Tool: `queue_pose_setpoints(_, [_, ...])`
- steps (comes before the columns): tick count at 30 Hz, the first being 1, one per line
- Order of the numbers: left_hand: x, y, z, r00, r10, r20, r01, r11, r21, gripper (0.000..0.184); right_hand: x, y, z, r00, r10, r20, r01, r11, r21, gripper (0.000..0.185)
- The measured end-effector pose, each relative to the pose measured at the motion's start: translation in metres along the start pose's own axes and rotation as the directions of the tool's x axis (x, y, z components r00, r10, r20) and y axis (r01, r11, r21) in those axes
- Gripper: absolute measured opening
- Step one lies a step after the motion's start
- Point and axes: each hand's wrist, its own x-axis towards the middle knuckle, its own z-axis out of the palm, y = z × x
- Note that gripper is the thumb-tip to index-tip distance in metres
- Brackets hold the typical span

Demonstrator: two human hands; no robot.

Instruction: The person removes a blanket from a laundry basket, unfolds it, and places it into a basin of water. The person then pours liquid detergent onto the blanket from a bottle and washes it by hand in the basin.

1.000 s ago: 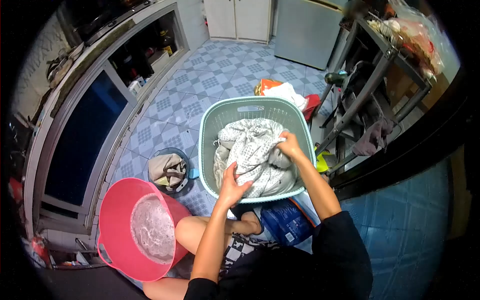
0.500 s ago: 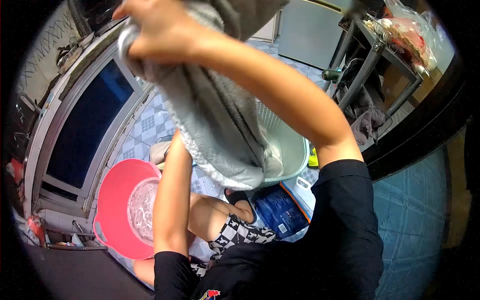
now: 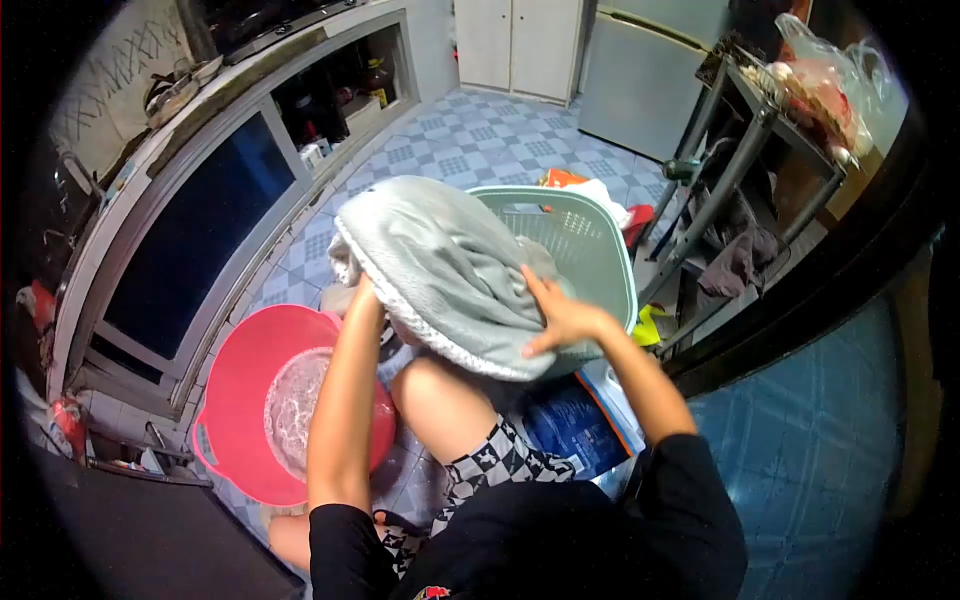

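A bulky grey cloth (image 3: 440, 260) with a white fleecy edge hangs over the left part of a pale green basket (image 3: 600, 240). My left hand (image 3: 368, 292) is under the cloth's left side, its fingers hidden by the fabric. On the cloth's right side rests my right hand (image 3: 562, 318), thumb and fingers spread. To the left of my knee, a pink tub (image 3: 245, 350) holds foamy water (image 3: 297, 410).
A blue package (image 3: 575, 430) lies by my leg. At the right stands a metal rack (image 3: 735, 165) with bags and cloths. A low counter (image 3: 215, 215) runs along the left; a fridge (image 3: 640, 85) and white cabinet (image 3: 515, 45) are behind.
The cloth came out of the basket, was lifted high toward the left, and is now lower, over the basket's left side. My right hand has come down and moved right, its fingers now spread.
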Motion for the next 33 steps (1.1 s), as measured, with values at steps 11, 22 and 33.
queue_pose_setpoints(11, [-0.016, -0.018, -0.003, 0.983, 0.07, 0.171, -0.059, 0.996, -0.065, 0.041, -0.044, -0.009, 0.072, 0.949, -0.027, -0.314, 0.008, 0.998, -0.061, 0.1])
queue_pose_setpoints(22, [-0.046, 0.017, 0.048, 0.972, 0.125, 0.197, -0.17, 0.959, 0.229, 0.047, -0.036, 0.034, 0.12, 0.812, -0.123, -0.57, -0.19, 0.868, -0.458, 0.097])
queue_pose_setpoints(33, [-0.051, 0.056, 0.043, 0.967, -0.04, 0.251, 0.146, 0.895, -0.422, 0.05, -0.037, 0.035, 0.111, 0.837, -0.187, -0.514, -0.124, 0.85, -0.512, 0.095])
